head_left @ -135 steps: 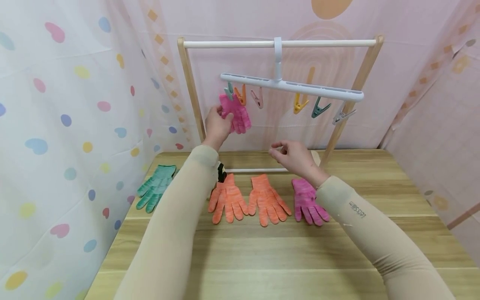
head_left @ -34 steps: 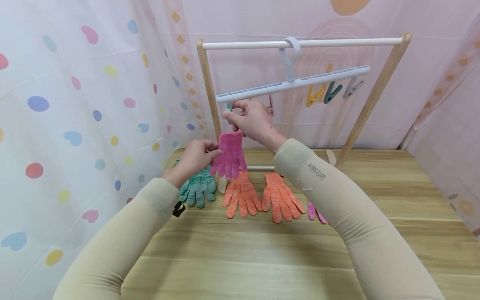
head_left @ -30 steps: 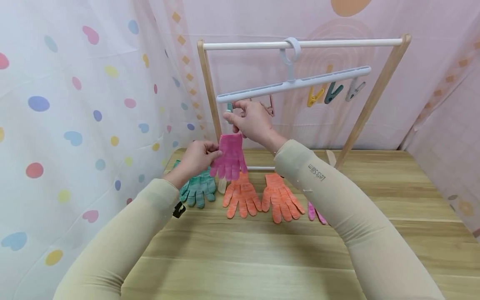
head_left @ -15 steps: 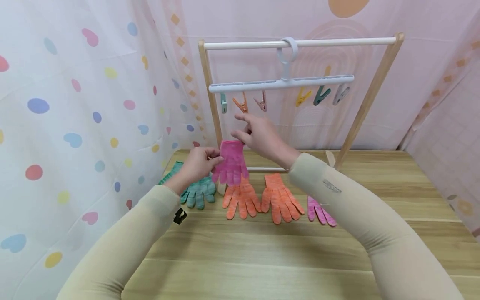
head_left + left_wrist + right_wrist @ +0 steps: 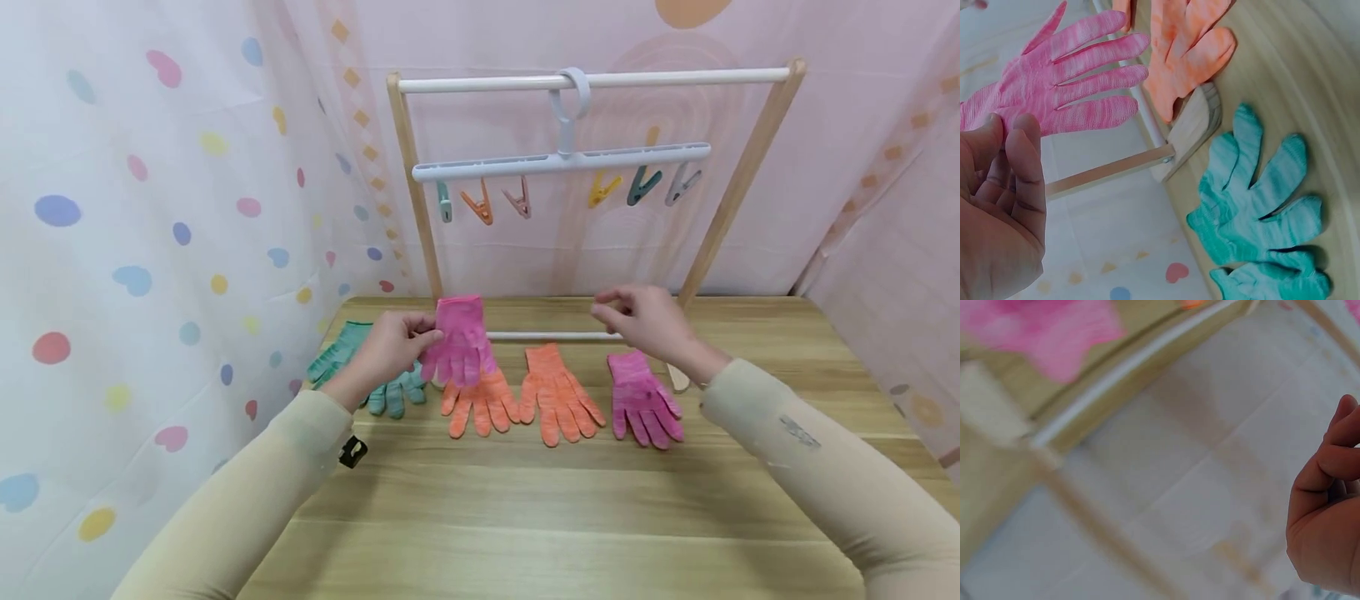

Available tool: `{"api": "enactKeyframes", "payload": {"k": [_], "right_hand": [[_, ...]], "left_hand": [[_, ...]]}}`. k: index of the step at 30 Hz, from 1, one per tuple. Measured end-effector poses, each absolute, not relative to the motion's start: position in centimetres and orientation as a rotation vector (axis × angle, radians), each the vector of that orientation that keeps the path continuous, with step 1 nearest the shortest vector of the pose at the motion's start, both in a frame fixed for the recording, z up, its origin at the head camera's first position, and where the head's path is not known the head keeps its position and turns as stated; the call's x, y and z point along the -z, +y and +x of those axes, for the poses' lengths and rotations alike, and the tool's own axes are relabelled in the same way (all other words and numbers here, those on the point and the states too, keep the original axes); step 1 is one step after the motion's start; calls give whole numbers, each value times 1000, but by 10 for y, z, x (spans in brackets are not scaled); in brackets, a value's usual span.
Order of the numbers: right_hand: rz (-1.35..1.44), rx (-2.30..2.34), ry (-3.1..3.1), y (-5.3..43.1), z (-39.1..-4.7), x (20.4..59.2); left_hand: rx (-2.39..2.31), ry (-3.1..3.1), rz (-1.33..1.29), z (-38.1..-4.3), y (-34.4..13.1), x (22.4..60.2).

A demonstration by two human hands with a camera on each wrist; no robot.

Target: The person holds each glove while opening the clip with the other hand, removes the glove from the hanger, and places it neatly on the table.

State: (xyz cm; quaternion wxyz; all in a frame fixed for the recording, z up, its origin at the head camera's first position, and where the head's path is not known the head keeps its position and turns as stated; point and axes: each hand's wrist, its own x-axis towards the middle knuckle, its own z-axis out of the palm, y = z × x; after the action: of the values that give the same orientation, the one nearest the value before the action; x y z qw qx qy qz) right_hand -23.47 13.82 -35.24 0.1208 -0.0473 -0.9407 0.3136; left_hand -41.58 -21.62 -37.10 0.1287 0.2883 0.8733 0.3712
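My left hand (image 5: 393, 346) pinches a pink knit glove (image 5: 461, 337) by its side edge, fingers hanging down, in front of the rack. In the left wrist view thumb and fingertips meet on the glove (image 5: 1072, 81). My right hand (image 5: 648, 321) is in the air over the second pink glove (image 5: 643, 400), its fingers loosely bent with nothing in them. Two orange gloves (image 5: 558, 392) lie side by side on the table, one partly behind the held glove. Two green gloves (image 5: 1254, 181) lie at the left, partly hidden by my left hand in the head view.
A wooden rack with a white rod (image 5: 675, 79) carries a light blue hanger (image 5: 525, 167). Several clips hang from it: a mint clip (image 5: 445, 202), an orange clip (image 5: 478, 202), a pink one, and yellow, dark green and grey ones on the right.
My right hand has let go of the mint clip and moved down and right, away from the hanger. The pink glove, once up by the clips, has come lower in my left hand. The hanger has levelled.
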Motion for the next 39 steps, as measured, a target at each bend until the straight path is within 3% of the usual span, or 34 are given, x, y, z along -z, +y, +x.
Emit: {"api": "enactKeyframes", "payload": {"k": [8, 21, 32, 39], "right_hand": [[-324, -1069, -2742, 183, -193, 373], [-426, -1125, -2694, 208, -153, 395], [-557, -1165, -2693, 222, -130, 405], [-609, -1187, -2676, 234, -119, 406]], "left_hand": [[-1150, 2442, 852, -400, -206, 384], [-1253, 2241, 888, -370, -170, 407], [-1309, 2154, 752, -362, -163, 420], [-1319, 2078, 805, -349, -139, 429]]}}
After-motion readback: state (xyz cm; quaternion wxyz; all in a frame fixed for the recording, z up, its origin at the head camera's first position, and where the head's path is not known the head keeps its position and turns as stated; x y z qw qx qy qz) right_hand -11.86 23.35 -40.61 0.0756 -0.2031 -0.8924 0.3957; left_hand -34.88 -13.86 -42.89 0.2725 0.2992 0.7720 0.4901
